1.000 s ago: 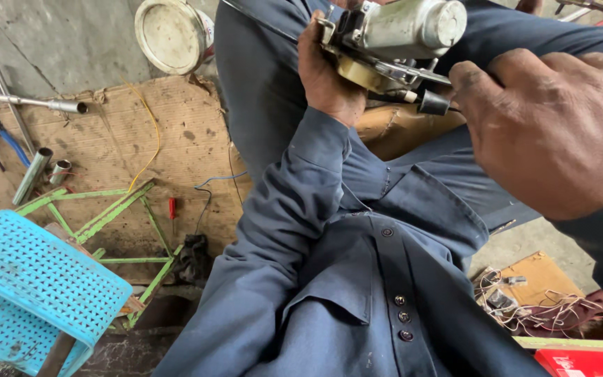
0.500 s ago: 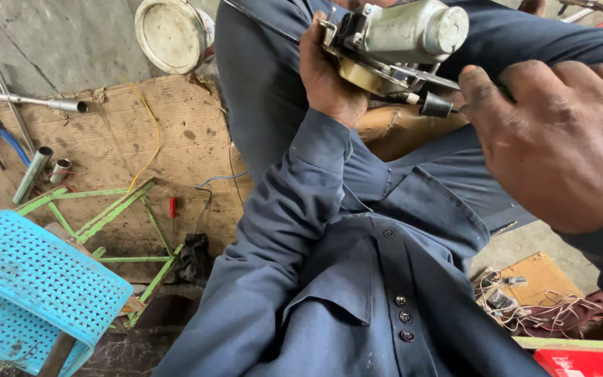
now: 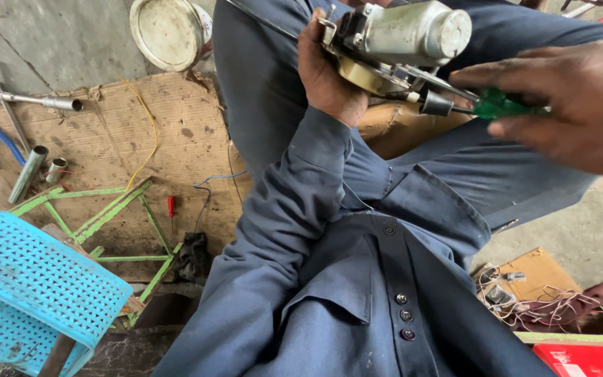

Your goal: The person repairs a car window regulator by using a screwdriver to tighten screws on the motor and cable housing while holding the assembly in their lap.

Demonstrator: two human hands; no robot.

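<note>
While left hand [image 3: 329, 77] clamps motor [image 3: 403, 38] | right hand [image 3: 574, 105] grips green screwdriver [image 3: 486, 106], tip hidden.

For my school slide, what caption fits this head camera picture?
Left hand grips a grey motor while right hand holds a green-handled screwdriver to it.

The motor [image 3: 413, 31] is dull silver-grey with a brass-yellow plate under it. Just right of the motor, the screwdriver handle [image 3: 500, 105] is clear green with a black collar. Below the motor, the clothing [image 3: 357, 279] is plain slate blue with dark buttons. Left of the motor, the cardboard [image 3: 106, 146] is brown and stained, crossed by a yellow wire [image 3: 149, 136] and a blue wire [image 3: 212, 183]. Far below-left of the motor, the stool [image 3: 33, 293] is bright turquoise with a perforated lattice pattern, beside a light green frame [image 3: 106, 216].
</note>
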